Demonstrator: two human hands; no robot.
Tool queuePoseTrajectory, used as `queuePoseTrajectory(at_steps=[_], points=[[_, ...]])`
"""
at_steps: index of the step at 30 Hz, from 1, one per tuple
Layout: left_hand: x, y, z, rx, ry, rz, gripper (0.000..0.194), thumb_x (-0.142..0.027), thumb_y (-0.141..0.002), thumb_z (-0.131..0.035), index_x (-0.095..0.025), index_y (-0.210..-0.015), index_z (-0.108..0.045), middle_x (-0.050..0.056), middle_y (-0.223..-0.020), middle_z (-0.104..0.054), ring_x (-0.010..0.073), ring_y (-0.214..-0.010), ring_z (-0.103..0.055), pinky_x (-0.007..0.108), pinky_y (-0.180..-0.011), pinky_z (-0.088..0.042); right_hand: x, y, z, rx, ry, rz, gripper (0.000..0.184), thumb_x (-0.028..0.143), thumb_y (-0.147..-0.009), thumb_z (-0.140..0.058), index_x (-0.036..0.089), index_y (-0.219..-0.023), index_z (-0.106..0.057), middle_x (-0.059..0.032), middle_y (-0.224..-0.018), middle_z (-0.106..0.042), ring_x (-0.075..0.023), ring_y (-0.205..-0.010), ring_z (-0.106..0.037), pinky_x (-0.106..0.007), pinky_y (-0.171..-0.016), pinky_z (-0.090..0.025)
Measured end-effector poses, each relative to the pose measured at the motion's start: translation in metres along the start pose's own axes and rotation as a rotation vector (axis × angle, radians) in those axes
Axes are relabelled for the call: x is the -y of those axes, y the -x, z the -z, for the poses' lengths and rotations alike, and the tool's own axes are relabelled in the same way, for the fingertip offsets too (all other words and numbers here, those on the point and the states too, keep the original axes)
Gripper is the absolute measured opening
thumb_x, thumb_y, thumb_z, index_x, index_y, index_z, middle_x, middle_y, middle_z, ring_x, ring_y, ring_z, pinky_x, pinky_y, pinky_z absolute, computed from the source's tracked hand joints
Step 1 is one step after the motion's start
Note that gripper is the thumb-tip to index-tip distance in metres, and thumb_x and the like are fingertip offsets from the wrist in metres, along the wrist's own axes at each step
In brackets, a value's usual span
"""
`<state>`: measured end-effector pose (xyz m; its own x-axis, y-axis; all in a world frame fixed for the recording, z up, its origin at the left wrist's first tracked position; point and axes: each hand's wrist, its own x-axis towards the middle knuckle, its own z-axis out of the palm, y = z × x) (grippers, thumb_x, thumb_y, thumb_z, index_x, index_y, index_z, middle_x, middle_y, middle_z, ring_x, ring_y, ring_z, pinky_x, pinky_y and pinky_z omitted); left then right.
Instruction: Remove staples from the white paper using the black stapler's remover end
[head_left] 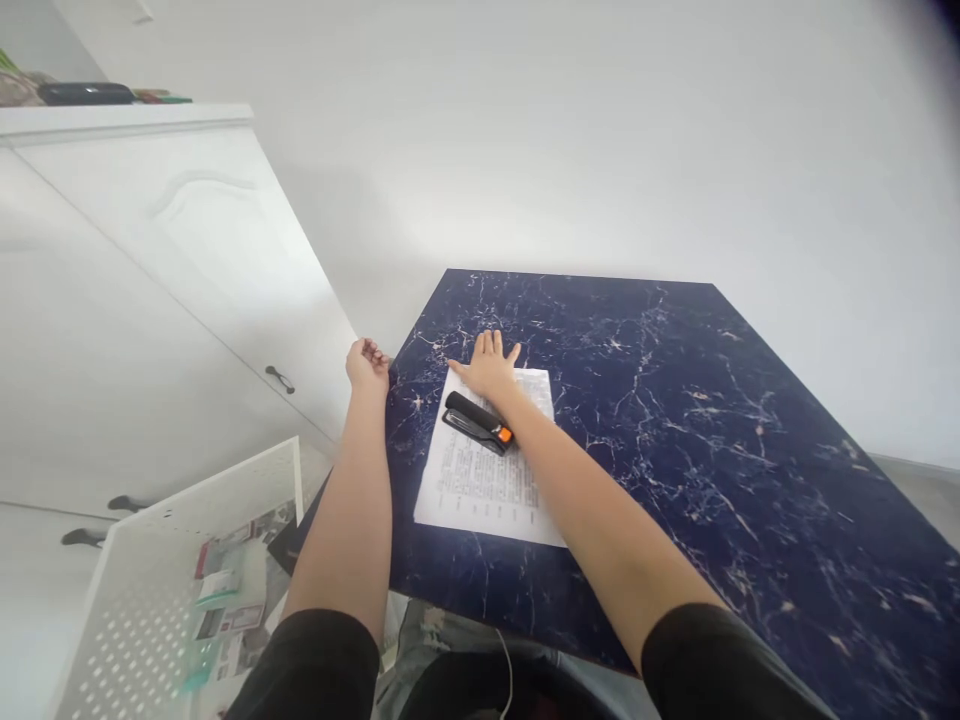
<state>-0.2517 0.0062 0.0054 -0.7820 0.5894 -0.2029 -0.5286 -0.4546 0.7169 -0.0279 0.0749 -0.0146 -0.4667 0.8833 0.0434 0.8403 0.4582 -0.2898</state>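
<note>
My right hand (491, 364) lies flat with fingers spread on the far end of a printed white sheet of paper (480, 480) on a dark blue marbled table (675, 420). A black stapler with an orange tip (478, 423) rests on the paper, just beside my right wrist. My left hand (366, 362) hovers off the table's left edge with its fingers curled in; nothing shows in it.
A white perforated basket (142, 600) with papers and packets stands at lower left beside the table. White cabinets with dark handles (280, 378) fill the left side, with items on top. A white wall stands behind the table.
</note>
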Motion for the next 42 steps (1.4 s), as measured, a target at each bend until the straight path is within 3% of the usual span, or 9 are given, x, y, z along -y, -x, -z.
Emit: queuePoseTrajectory(at_steps=[5, 10, 12, 15, 18, 25, 34, 37, 42], points=[[0.000, -0.004, 0.002, -0.002, 0.010, 0.006, 0.016, -0.019, -0.085, -0.061, -0.019, -0.075, -0.049, -0.007, -0.059, -0.043, 0.0040, -0.042, -0.037, 0.017, -0.045, -0.031, 0.039, -0.013, -0.006, 0.031, -0.045, 0.074, 0.089, 0.072, -0.101, -0.024, 0.013, -0.167, -0.022, -0.0149, -0.175, -0.006, -0.0387, -0.161, 0.004, -0.076, -0.119, 0.004], [0.002, -0.006, -0.001, 0.000, 0.008, -0.009, 0.014, -0.019, -0.083, -0.061, -0.019, -0.075, -0.050, -0.007, -0.060, -0.043, 0.0040, -0.043, -0.037, 0.017, -0.044, -0.030, 0.034, -0.007, 0.007, -0.109, -0.189, 0.148, 0.069, 0.059, -0.106, -0.031, 0.020, -0.163, -0.035, -0.0102, -0.174, -0.017, -0.0357, -0.161, -0.006, -0.075, -0.121, -0.007], [0.004, -0.006, -0.002, -0.005, 0.002, -0.020, 0.013, -0.019, -0.083, -0.060, -0.018, -0.074, -0.051, -0.007, -0.060, -0.044, 0.0043, -0.043, -0.036, 0.017, -0.044, -0.029, 0.022, 0.001, 0.014, -0.140, -0.257, 0.315, 0.057, 0.047, -0.109, -0.031, 0.019, -0.156, -0.046, -0.0091, -0.172, -0.028, -0.0295, -0.160, -0.016, -0.064, -0.126, -0.015], [0.008, -0.006, -0.005, -0.009, -0.021, -0.042, 0.012, -0.019, -0.082, -0.061, -0.018, -0.073, -0.051, -0.007, -0.060, -0.044, 0.0042, -0.044, -0.036, 0.017, -0.044, -0.028, -0.001, 0.020, 0.020, -0.011, -0.264, 0.685, 0.050, 0.039, -0.110, -0.034, 0.021, -0.153, -0.052, -0.0067, -0.169, -0.036, -0.0224, -0.158, -0.025, -0.047, -0.129, -0.021], [0.010, -0.005, -0.007, -0.002, -0.055, -0.065, 0.012, -0.018, -0.079, -0.062, -0.018, -0.073, -0.052, -0.007, -0.061, -0.045, 0.0036, -0.044, -0.036, 0.016, -0.044, -0.027, -0.019, 0.039, 0.019, 0.117, -0.166, 0.843, 0.051, 0.038, -0.110, -0.038, 0.024, -0.157, -0.046, -0.0061, -0.170, -0.032, -0.0262, -0.159, -0.024, -0.051, -0.130, -0.018], [0.012, -0.001, -0.010, 0.025, -0.133, -0.105, 0.011, -0.020, -0.075, -0.062, -0.017, -0.070, -0.053, -0.006, -0.060, -0.046, 0.0041, -0.044, -0.037, 0.017, -0.043, -0.027, -0.054, 0.060, 0.023, 0.140, -0.094, 0.819, 0.053, 0.037, -0.110, -0.037, 0.028, -0.162, -0.038, -0.0042, -0.171, -0.027, -0.0276, -0.159, -0.022, -0.054, -0.130, -0.017], [0.026, 0.001, -0.019, 0.043, -0.347, -0.218, 0.005, -0.018, -0.070, -0.059, -0.016, -0.066, -0.057, -0.004, -0.060, -0.048, 0.0052, -0.047, -0.038, 0.017, -0.042, -0.027, -0.156, 0.108, 0.058, 0.146, -0.106, 0.718, 0.053, 0.042, -0.111, -0.033, 0.038, -0.164, -0.029, 0.0037, -0.173, -0.022, -0.0251, -0.160, -0.019, -0.055, -0.131, -0.015], [0.032, 0.009, -0.023, 0.099, -0.435, -0.255, 0.006, -0.019, -0.071, -0.060, -0.015, -0.066, -0.060, -0.003, -0.059, -0.048, 0.0059, -0.046, -0.038, 0.017, -0.041, -0.027, -0.170, 0.119, 0.063, 0.138, -0.103, 0.680, 0.054, 0.041, -0.111, -0.033, 0.039, -0.165, -0.027, 0.0037, -0.173, -0.020, -0.0249, -0.160, -0.017, -0.055, -0.131, -0.014], [0.045, 0.026, -0.033, 0.208, -0.515, -0.253, 0.014, -0.020, -0.077, -0.062, -0.016, -0.064, -0.061, -0.002, -0.056, -0.049, 0.0078, -0.045, -0.040, 0.018, -0.039, -0.030, -0.171, 0.126, 0.066, 0.142, -0.115, 0.682, 0.054, 0.036, -0.111, -0.037, 0.036, -0.164, -0.030, 0.0010, -0.172, -0.024, -0.0258, -0.160, -0.020, -0.056, -0.130, -0.016]])
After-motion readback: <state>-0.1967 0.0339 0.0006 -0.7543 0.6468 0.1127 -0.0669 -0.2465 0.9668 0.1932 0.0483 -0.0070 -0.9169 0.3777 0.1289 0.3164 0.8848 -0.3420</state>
